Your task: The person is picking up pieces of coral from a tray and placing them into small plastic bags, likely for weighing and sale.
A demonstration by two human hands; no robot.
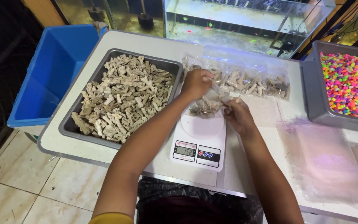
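Coral rubble in a small clear bag (206, 105) is what I hold now, just above the round plate of the white kitchen scale (199, 139), which stands on the counter (154, 45) in front of me. My left hand (195, 83) is closed on the upper edge of the bag, pinching the plastic at the mouth. My right hand (237, 114) is also closed, on the other side of the bag near its opening (I cannot tell if a piece of coral is between these fingers or only the plastic).

To do this step well, I think both hands must keep the mouth of the bag open and upright, so no piece falls out on the scale plate. The bag should rest with all its weight on the plate and my hands should pull nothing upward, otherwise the number on the display is not true. The pieces look rough and brittle, so I judge that a gentle grip is better, and sharp ends may pierce the thin plastic.

At my left side, just beside the scale, stands the grey tray of coral pieces (121, 95). Behind the scale lie filled bags (249, 83), at my right empty clear bags (320, 161) and a tray of coloured gravel (349, 83).
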